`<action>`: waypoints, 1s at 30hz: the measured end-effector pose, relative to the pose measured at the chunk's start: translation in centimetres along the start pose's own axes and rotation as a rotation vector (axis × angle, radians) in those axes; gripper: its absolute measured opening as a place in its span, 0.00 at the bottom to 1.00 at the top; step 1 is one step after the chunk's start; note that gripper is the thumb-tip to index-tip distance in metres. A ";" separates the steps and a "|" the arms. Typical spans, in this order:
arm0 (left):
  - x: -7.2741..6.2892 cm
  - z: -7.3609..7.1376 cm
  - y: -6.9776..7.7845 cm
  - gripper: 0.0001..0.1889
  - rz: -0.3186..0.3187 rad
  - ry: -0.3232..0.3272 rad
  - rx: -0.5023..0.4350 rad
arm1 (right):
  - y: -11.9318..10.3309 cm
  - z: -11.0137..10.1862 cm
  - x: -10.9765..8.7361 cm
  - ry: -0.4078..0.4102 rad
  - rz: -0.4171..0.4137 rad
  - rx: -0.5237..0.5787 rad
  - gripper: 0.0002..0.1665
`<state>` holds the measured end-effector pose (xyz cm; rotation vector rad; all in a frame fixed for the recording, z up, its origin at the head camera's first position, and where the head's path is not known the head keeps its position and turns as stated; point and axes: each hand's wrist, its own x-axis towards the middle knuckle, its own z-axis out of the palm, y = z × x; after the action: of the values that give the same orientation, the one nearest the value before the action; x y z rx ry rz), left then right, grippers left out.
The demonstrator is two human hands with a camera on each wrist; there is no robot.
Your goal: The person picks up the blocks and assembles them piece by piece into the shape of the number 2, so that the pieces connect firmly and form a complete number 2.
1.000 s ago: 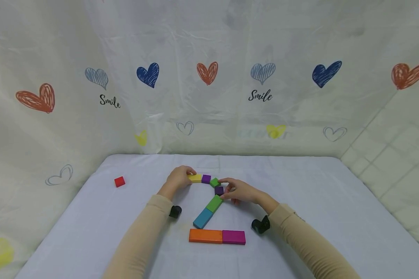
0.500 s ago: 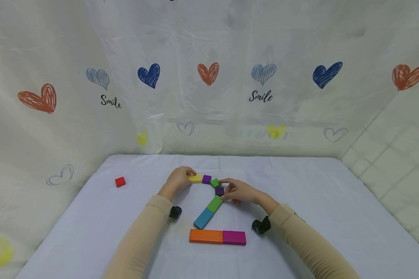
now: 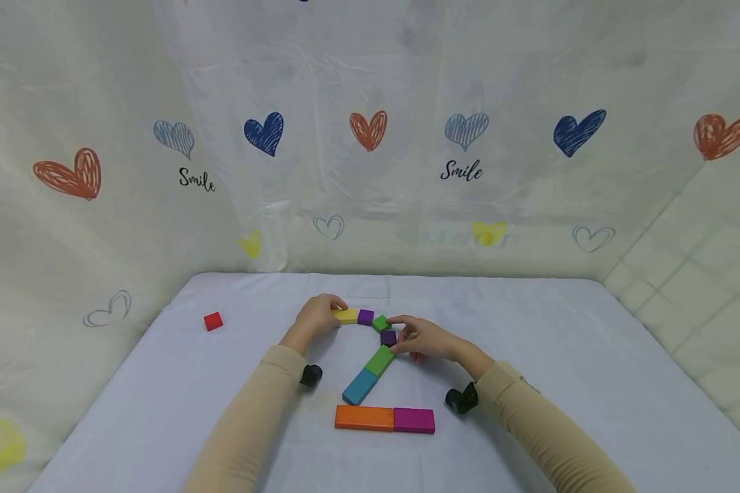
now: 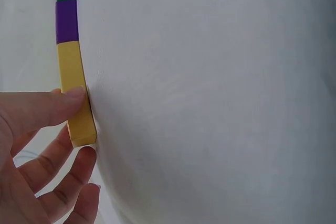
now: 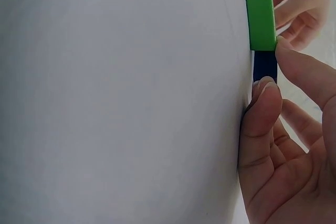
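Note:
A curved row in the head view has a yellow block [image 3: 347, 315], a purple cube [image 3: 366, 317], a green cube [image 3: 380, 323] and a darker purple cube [image 3: 388, 337]. Below it, a green block [image 3: 379, 360] and a blue block [image 3: 360, 387] slant down to the left. My left hand [image 3: 318, 314] pinches the yellow block's left end; in the left wrist view its thumb [image 4: 73, 98] lies across it. At the row's right, my right hand [image 3: 427, 336] pinches the darker purple cube, partly hidden by a digit in the right wrist view. Its index fingertip reaches the green cube.
Nearer the body, an orange block [image 3: 364, 418] and a magenta block [image 3: 414, 420] lie end to end. A red cube [image 3: 212, 321] sits apart at the far left of the white-covered table [image 3: 160, 411]. A curtain with printed hearts [image 3: 370, 205] rises behind.

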<state>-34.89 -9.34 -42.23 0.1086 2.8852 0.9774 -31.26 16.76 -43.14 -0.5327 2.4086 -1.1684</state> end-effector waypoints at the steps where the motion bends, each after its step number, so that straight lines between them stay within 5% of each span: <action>1: 0.0 0.0 0.0 0.18 0.003 0.000 0.004 | 0.0 0.0 0.0 -0.001 -0.002 -0.001 0.39; 25: 0.1 0.0 0.1 0.18 -0.013 -0.019 -0.013 | 0.7 -0.1 0.3 0.001 -0.024 -0.005 0.39; 30: 0.2 -0.4 -0.4 0.19 0.023 -0.051 -0.028 | 0.6 0.0 0.3 0.000 -0.026 -0.008 0.39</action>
<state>-35.15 -9.87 -42.14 0.1626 2.8299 1.0030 -31.62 17.00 -43.68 -0.5678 2.4140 -1.1704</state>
